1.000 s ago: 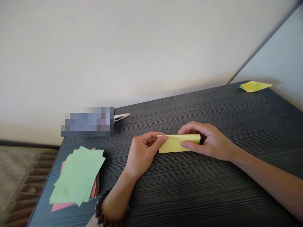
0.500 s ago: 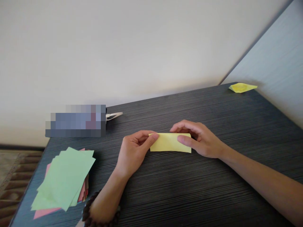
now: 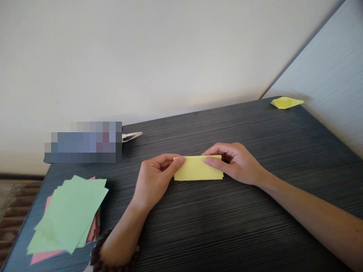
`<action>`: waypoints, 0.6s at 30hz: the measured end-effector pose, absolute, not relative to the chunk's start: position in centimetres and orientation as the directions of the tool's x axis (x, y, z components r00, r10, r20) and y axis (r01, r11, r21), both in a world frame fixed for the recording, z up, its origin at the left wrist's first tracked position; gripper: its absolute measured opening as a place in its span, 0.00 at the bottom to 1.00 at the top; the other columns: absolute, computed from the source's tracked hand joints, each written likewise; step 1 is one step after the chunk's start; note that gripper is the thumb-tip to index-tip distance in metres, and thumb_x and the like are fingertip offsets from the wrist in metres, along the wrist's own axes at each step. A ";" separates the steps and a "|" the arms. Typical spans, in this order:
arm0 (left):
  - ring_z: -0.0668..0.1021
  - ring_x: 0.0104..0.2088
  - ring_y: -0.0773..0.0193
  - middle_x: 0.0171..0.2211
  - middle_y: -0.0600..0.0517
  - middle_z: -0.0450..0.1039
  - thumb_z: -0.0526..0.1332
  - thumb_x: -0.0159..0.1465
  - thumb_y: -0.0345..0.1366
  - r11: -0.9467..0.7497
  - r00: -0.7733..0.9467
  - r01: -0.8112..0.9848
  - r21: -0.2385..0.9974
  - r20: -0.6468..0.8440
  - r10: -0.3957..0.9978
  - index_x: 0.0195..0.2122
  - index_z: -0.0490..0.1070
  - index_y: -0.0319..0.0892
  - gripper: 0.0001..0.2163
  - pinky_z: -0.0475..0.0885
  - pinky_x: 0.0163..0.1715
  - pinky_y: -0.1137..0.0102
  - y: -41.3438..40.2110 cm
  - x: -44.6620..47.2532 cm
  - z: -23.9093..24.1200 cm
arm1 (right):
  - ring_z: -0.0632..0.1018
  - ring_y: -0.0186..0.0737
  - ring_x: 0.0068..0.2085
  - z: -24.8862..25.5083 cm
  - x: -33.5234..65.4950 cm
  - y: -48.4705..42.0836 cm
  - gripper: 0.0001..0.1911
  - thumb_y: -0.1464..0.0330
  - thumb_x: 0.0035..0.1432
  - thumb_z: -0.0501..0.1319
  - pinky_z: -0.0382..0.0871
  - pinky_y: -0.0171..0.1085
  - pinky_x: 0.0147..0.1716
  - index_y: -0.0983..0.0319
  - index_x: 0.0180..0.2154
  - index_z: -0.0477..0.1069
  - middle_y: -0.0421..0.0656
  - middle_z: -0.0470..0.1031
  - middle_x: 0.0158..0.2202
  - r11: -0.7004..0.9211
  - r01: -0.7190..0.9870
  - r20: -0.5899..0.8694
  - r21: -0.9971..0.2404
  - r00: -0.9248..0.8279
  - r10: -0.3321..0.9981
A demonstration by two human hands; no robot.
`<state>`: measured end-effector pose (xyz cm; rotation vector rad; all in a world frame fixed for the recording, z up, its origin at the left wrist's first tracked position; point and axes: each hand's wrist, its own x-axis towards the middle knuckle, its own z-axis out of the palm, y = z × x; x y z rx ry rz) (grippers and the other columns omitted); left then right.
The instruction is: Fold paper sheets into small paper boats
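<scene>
A folded sheet of yellow paper (image 3: 195,170) is held between my two hands, just above or on the dark table; its long folded edge faces away from me. My left hand (image 3: 157,181) pinches the upper left corner, thumb on top and fingers behind. At the upper right, my right hand (image 3: 236,164) grips the same sheet, its thumb lying on the front and its fingers curled behind the far edge. A second layer peeks out at the lower right corner. The fingertips behind the paper are hidden.
Left of my forearm lies a fanned stack of green and pink paper sheets (image 3: 68,215). Behind it stands a blurred-out box-like object (image 3: 85,141) with a white strap (image 3: 133,136). A folded yellow paper piece (image 3: 286,102) rests at the table's (image 3: 176,132) far right corner, by the wall.
My right thumb has slid left along the top of the yellow paper, and its fingers now press at the far edge. The view has shifted slightly, moving everything a little left.
</scene>
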<state>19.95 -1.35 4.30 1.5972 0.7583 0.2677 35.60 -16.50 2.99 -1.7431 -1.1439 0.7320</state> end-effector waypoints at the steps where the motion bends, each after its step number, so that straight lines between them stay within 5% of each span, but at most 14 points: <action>1: 0.79 0.30 0.63 0.29 0.49 0.80 0.66 0.55 0.45 0.004 0.755 0.314 0.949 -0.252 0.605 0.35 0.78 0.38 0.14 0.71 0.28 0.76 -1.3 19.9 4.3 | 0.73 0.31 0.25 3.0 35.6 -16.5 0.14 0.58 0.57 0.59 0.64 0.30 0.21 0.60 0.38 0.75 0.40 0.77 0.29 -0.166 0.388 0.001 -0.907 0.396 0.918; 18: 0.79 0.31 0.64 0.30 0.50 0.80 0.66 0.55 0.43 0.018 0.773 0.288 0.957 -0.243 0.585 0.38 0.78 0.39 0.14 0.71 0.28 0.78 -1.1 19.7 4.0 | 0.73 0.31 0.26 3.0 35.5 -16.5 0.12 0.60 0.56 0.61 0.65 0.30 0.23 0.60 0.38 0.74 0.40 0.77 0.31 -0.139 0.379 0.025 -0.915 0.398 0.917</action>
